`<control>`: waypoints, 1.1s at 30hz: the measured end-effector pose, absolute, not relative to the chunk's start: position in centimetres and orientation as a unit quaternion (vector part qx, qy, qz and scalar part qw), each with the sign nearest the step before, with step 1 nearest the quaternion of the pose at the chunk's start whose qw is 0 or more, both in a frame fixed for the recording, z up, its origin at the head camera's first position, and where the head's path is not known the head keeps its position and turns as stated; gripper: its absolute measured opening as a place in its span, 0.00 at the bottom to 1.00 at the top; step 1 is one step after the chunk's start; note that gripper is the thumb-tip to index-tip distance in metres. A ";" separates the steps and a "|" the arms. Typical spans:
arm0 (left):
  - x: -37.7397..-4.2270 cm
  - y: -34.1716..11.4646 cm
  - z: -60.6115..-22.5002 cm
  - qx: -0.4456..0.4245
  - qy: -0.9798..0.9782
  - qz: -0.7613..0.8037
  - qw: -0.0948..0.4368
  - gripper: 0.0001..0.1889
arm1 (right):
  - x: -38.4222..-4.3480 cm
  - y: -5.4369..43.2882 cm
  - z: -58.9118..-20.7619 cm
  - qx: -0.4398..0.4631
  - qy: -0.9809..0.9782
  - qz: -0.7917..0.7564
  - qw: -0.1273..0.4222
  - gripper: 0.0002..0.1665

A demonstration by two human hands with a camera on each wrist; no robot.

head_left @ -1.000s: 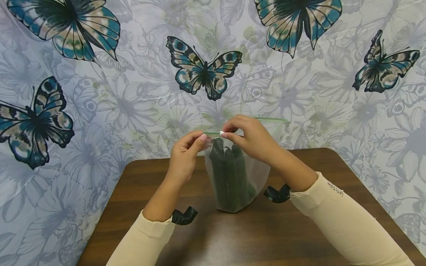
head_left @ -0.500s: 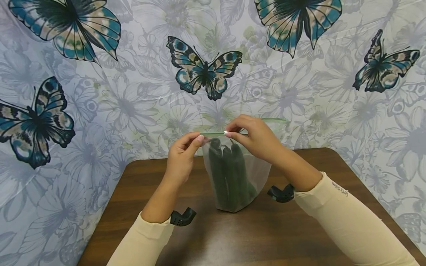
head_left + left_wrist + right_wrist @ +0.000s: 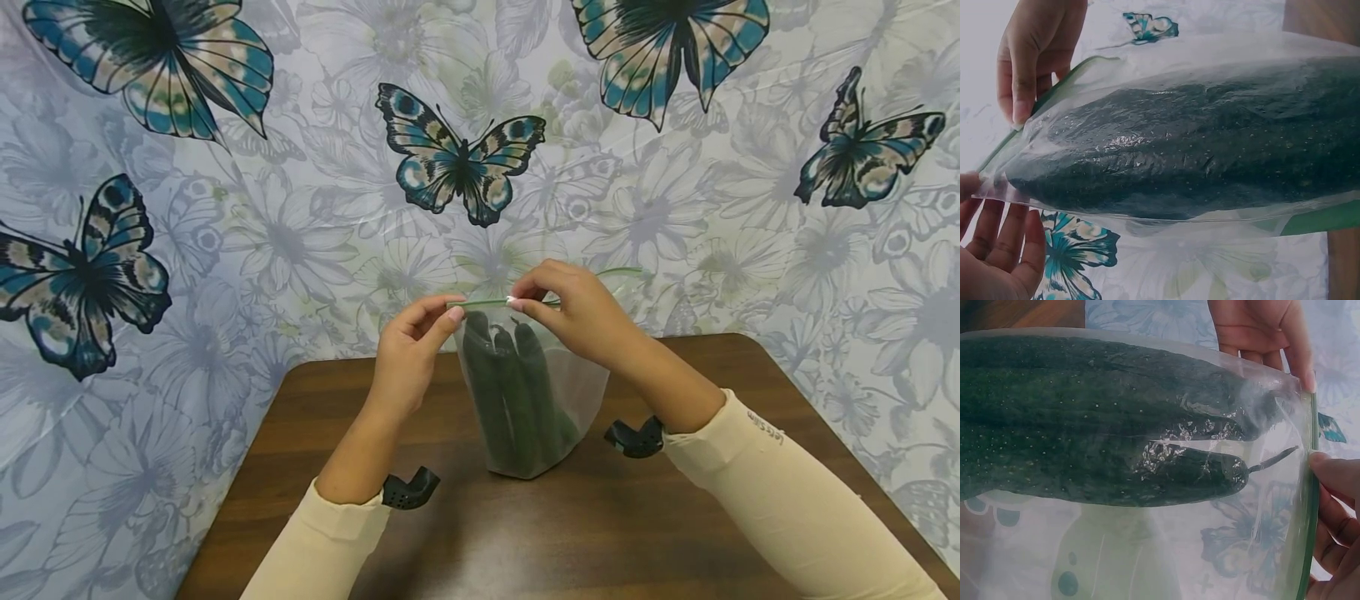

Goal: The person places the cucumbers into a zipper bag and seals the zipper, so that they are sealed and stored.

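A clear zip bag [image 3: 585, 379] with a green zip strip [image 3: 483, 302] stands upright on the table, several dark green cucumbers [image 3: 510, 392] inside it. The left hand [image 3: 405, 358] pinches the bag's top left corner between thumb and forefinger. Further right along the strip, the right hand [image 3: 581, 317] pinches a small white slider [image 3: 511, 300]. Seen from the left wrist, the cucumber [image 3: 1197, 137] lies close under the film, its end near the left fingers [image 3: 1007, 240]. One cucumber's thin stem [image 3: 1275, 459] points at the strip in the right wrist view.
The brown wooden table [image 3: 315, 433] has rounded far corners. Right behind it hangs a pale floral cloth [image 3: 300, 208] with teal butterflies. Black wrist mounts [image 3: 411, 487] stick out from both cream sleeves [image 3: 322, 542].
The right hand and slider have moved a little to the right along the strip. The left hand shifted slightly left, and the cucumber tops lean further left in the bag.
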State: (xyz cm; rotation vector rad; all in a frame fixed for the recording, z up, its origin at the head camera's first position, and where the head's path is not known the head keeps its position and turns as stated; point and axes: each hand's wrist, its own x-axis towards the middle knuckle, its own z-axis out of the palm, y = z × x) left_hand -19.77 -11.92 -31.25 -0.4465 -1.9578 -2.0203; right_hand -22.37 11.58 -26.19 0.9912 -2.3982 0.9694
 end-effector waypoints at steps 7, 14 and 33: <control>-20.0 -12.0 -31.4 -0.151 -0.673 -0.706 0.163 0.13 | -22.3 11.8 -26.4 0.352 -0.850 0.343 0.191 0.07; -19.9 -12.3 -31.5 -0.148 -0.674 -0.703 0.175 0.14 | -22.4 12.4 -26.8 0.346 -0.854 0.340 0.190 0.08; -19.9 -12.4 -31.6 -0.154 -0.669 -0.701 0.192 0.12 | -22.9 14.4 -28.1 0.347 -0.846 0.339 0.221 0.07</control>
